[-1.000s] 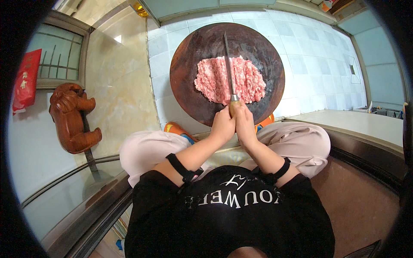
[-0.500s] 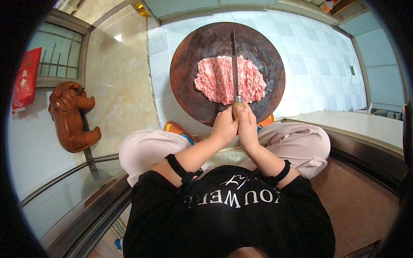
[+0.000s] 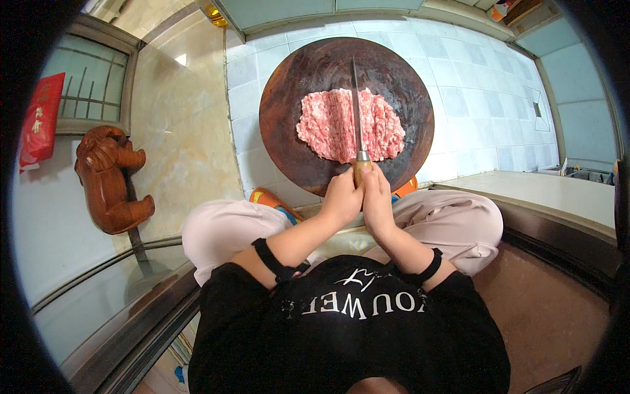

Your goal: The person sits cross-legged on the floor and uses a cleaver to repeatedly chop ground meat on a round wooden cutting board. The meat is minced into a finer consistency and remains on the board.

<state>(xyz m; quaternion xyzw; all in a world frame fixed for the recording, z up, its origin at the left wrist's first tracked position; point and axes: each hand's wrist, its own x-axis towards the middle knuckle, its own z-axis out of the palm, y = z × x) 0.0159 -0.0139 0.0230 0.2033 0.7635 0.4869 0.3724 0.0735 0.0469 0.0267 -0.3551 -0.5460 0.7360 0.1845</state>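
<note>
Both my hands grip the wooden handle of a long kitchen knife [image 3: 357,125], its narrow blade pointing away from me. My left hand [image 3: 342,196] and my right hand [image 3: 376,197] are wrapped round the handle side by side. Beneath the blade lies a flat mound of pink minced meat [image 3: 323,126], with ridged lines across its middle. The blade crosses the mound right of its centre; whether the edge is in the meat I cannot tell. All of it rests on a round, dark wooden chopping block [image 3: 282,98] between my knees.
Pale blue tiles [image 3: 469,111] surround the block. A carved wooden elephant-like figure [image 3: 111,190] is at the left, near a red packet [image 3: 42,121]. A pale ledge [image 3: 531,194] runs along the right. My orange shoes [image 3: 268,198] are close to the block's near edge.
The knife's tip has dropped slightly and come a little nearer to me. Both hands keep their hold on the handle, and the meat looks much the same.
</note>
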